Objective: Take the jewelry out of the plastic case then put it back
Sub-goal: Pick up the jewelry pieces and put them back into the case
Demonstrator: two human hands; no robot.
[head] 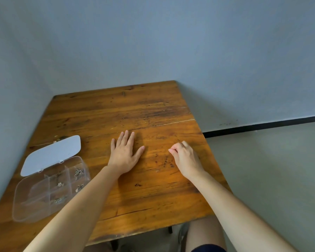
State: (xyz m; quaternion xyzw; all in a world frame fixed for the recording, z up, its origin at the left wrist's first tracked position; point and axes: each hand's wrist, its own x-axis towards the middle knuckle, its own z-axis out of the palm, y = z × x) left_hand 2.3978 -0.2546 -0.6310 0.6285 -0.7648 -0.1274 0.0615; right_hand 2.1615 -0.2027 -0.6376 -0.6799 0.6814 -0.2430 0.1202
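Observation:
A clear plastic case (33, 200) with several compartments lies open at the table's left edge, its white lid (51, 154) folded back behind it. Small metal jewelry pieces (79, 172) sit in several of the compartments. My left hand (125, 154) rests flat on the table, palm down and fingers spread, to the right of the case. My right hand (185, 157) is further right with its fingers curled and the fingertips pinched together; whether a tiny piece is between them is too small to tell.
The wooden table (153, 188) stands in a corner of grey walls, with its right edge open to the floor (271, 170). My knee (204, 233) shows under the front edge.

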